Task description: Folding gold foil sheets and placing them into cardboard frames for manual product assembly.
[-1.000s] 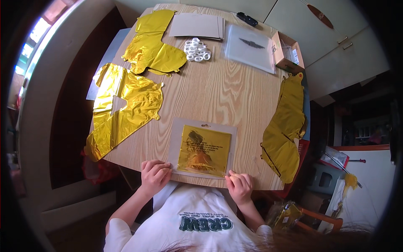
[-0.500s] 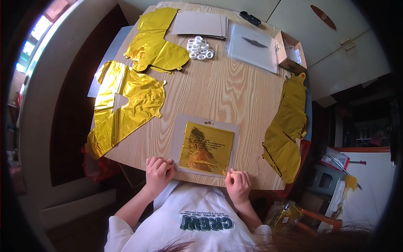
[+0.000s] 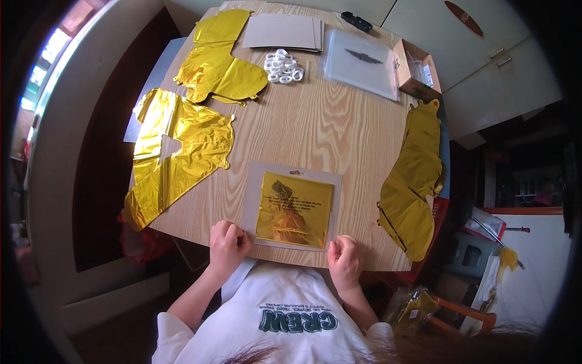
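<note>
A flat clear package [image 3: 253, 189] with a grey card backing lies at the table's near edge. Inside it is a folded square of gold foil [image 3: 294, 211], and dark print shows across it. Closed at the package's lower left corner, my left hand [image 3: 228, 247] pinches its edge. My right hand [image 3: 345, 261] has its fingers curled together on the lower right corner. Both hands' fingertips are partly hidden. Flat gold foil balloons lie around: one at the far left [image 3: 212, 67], one at the left [image 3: 188, 145], and more at the right edge [image 3: 412, 173].
Behind the package, a pile of white ribbon rolls [image 3: 282, 68] sits below a stack of grey cards [image 3: 282, 31]. Clear plastic bags [image 3: 354, 76] lie beside an open cardboard box [image 3: 418, 90]. A black object [image 3: 356, 22] rests at the table's far edge.
The view has shifted slightly, so the table's contents appear a little further left. Both hands stay closed at the package's lower corners, and the package lies much as before.
</note>
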`<state>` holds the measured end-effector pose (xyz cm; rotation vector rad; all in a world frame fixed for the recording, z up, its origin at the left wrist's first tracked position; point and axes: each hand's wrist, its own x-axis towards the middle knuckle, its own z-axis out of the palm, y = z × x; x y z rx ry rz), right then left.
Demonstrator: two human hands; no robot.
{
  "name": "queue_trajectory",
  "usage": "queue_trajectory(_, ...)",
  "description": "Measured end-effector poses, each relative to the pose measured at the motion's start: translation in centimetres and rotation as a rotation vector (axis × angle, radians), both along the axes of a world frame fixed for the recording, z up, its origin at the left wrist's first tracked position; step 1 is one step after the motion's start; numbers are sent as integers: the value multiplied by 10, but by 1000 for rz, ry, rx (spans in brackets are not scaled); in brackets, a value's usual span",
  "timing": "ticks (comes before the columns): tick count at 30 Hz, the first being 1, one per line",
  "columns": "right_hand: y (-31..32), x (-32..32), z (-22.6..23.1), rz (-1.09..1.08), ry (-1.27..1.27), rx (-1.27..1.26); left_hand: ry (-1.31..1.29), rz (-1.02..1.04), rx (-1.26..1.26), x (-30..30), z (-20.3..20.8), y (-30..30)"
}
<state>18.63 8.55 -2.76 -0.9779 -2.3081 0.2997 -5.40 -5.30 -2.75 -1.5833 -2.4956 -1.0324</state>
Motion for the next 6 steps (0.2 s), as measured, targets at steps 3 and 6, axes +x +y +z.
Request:
queue_trajectory(3,-1,2,1,-6,-81,-52,19,20,-24,-2,1,0)
queue_trajectory(6,-8,12,-7,55,-170,-154,64,74,-82,-7,6,-2)
